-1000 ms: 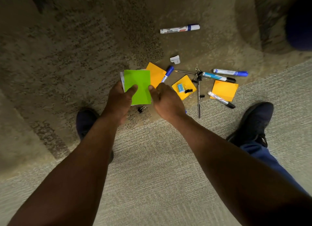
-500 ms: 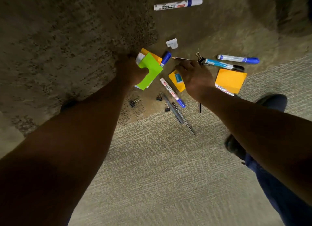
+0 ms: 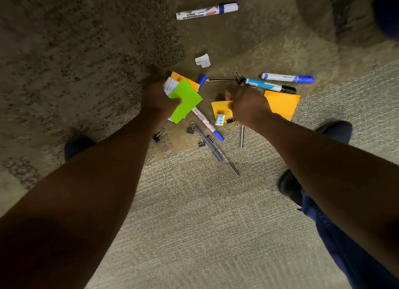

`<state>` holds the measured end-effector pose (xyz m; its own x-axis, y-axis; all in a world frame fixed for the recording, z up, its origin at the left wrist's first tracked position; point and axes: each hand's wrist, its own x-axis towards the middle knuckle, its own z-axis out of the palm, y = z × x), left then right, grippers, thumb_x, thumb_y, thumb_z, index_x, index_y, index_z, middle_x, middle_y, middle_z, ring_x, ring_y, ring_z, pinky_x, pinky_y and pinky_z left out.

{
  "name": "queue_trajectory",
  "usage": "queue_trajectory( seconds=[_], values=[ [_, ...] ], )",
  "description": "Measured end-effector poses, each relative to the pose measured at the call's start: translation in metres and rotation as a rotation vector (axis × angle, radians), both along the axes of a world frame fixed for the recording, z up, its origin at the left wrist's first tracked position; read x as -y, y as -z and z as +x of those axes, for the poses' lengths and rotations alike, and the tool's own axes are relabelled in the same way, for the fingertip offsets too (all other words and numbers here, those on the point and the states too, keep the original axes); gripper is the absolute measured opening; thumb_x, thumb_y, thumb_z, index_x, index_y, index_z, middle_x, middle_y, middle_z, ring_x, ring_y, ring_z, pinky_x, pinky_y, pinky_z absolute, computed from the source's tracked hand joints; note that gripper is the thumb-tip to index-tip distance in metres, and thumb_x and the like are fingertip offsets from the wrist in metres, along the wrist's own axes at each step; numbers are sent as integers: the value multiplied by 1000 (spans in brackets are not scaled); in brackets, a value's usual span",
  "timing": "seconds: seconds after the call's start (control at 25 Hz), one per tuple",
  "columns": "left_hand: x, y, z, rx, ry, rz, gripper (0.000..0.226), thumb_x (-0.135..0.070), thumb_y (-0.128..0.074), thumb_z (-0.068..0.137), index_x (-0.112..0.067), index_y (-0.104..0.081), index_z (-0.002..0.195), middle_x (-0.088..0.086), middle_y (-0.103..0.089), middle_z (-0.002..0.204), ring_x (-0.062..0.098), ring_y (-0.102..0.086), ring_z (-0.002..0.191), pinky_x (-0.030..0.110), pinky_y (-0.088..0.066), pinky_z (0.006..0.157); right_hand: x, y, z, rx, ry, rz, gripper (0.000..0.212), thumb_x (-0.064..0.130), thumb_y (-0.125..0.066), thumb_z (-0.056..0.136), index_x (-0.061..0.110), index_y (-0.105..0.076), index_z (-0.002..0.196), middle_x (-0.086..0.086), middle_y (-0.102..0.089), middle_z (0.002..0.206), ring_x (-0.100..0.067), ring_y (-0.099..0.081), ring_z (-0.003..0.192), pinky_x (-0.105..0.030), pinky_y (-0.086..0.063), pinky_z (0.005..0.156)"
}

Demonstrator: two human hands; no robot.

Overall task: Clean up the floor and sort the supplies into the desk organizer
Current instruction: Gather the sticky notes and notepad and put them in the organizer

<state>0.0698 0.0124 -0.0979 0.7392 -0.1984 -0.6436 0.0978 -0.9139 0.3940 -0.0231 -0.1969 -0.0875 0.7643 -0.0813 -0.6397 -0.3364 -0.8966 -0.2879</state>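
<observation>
At the centre of the frame the left hand (image 3: 158, 99) grips a green pad (image 3: 186, 100) with a white pad (image 3: 170, 86) tucked behind it, both lifted off the carpet (image 3: 194, 213). Just right of it the right hand (image 3: 246, 105) reaches down onto a small orange pad (image 3: 220, 107), fingers curled at its edge; whether it has actually pinched the pad I cannot tell. A small blue clip (image 3: 219, 119) and a black binder clip (image 3: 229, 118) sit on that pad's lower edge.

Another orange pad (image 3: 185, 81) lies behind the green one, and a larger orange pad (image 3: 282, 104) lies to the right of the right hand. A white marker (image 3: 207, 11) lies alone at the top of the frame, well apart from the rest. A blue-capped marker (image 3: 288, 78) and a black-capped marker (image 3: 269, 86) lie side by side at upper right. A pencil (image 3: 221, 79) points left beside them, with a binder clip (image 3: 239, 78) at its right end. A red-labelled marker (image 3: 206, 123) slants down below the green pad, a dark pen (image 3: 213, 148) below it. Three binder clips (image 3: 190, 128) are scattered near these. A paper scrap (image 3: 203, 60) lies above the pile.
</observation>
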Motion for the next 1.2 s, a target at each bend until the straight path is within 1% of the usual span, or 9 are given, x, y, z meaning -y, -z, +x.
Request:
queue_trajectory(
  seconds=[0.16, 0.28, 0.44, 0.52, 0.72, 0.8, 0.88, 1.0, 1.2],
  values=[
    [-5, -23, -1, -83, -188, -252, 53, -13, -77, 79, -1, -54, 125, 15, -59, 128, 25, -55, 119, 21, -39, 97, 3, -18, -3, 147, 487, 134, 12, 8, -56, 88, 5, -61, 98, -15, -68, 95, -31, -62, 91, -38, -46, 73],
    [-11, -47, -4, -345, -506, -574, 47, -2, -66, 85, -2, -49, 130, 17, -57, 131, 31, -56, 120, 47, -44, 105, -2, -37, 0, 349, 712, 60, 8, 12, -56, 87, 8, -59, 93, -8, -67, 85, -24, -60, 79, -29, -37, 63],
    [-2, -69, -17, -612, -684, -719, 39, -4, -50, 95, -11, -48, 133, 14, -56, 134, 27, -57, 121, 47, -46, 102, -28, -58, 10, 92, 1298, 775, 16, 3, -61, 90, 15, -53, 84, -1, -64, 77, -12, -63, 63, -25, -52, 55],
    [2, -71, -18, -627, -822, -692, 35, -8, -48, 96, -14, -51, 130, 12, -57, 133, 27, -57, 120, 52, -43, 104, -43, -59, 13, -39, 1378, 992, 14, 3, -59, 92, 12, -52, 84, 0, -64, 73, -11, -62, 63, -26, -55, 54],
    [-12, -63, -6, -654, -969, -670, 30, -11, -47, 98, -15, -53, 127, 14, -58, 132, 31, -56, 121, 56, -40, 105, -47, -33, 39, -385, 1109, 1041, 17, 26, -55, 97, 9, -58, 96, -6, -62, 81, -11, -59, 63, -23, -51, 64],
    [-25, -56, 3, -578, -981, -644, 33, -12, -48, 98, -12, -51, 130, 15, -56, 134, 32, -56, 122, 56, -40, 105, -40, -16, 58, -165, 834, 692, 21, 31, -59, 93, 10, -60, 97, -4, -62, 83, -13, -59, 67, -21, -44, 64],
    [-40, -50, 13, -508, -1001, -623, 38, -13, -46, 98, -7, -47, 136, 17, -54, 136, 34, -54, 123, 56, -40, 106, -34, 2, 73, 166, 419, 208, 27, 22, -61, 89, 11, -59, 113, -8, -60, 107, -22, -60, 93, -24, -42, 78],
    [-58, -47, 22, -509, -956, -666, 42, -13, -38, 101, -5, -39, 142, 20, -49, 140, 38, -51, 125, 58, -42, 103, -36, 27, 91, 273, 127, 93, 46, 10, -51, 91, 9, -46, 136, -17, -48, 134, -34, -51, 117, -37, -41, 96],
    [-68, -61, 31, -520, -920, -712, 38, -13, -38, 100, -9, -44, 138, 14, -59, 130, 29, -64, 110, 50, -56, 86, -31, 33, 96, 271, 186, 18, 34, 13, -48, 92, 12, -59, 124, -14, -63, 117, -30, -59, 107, -30, -40, 90]
  ],
)
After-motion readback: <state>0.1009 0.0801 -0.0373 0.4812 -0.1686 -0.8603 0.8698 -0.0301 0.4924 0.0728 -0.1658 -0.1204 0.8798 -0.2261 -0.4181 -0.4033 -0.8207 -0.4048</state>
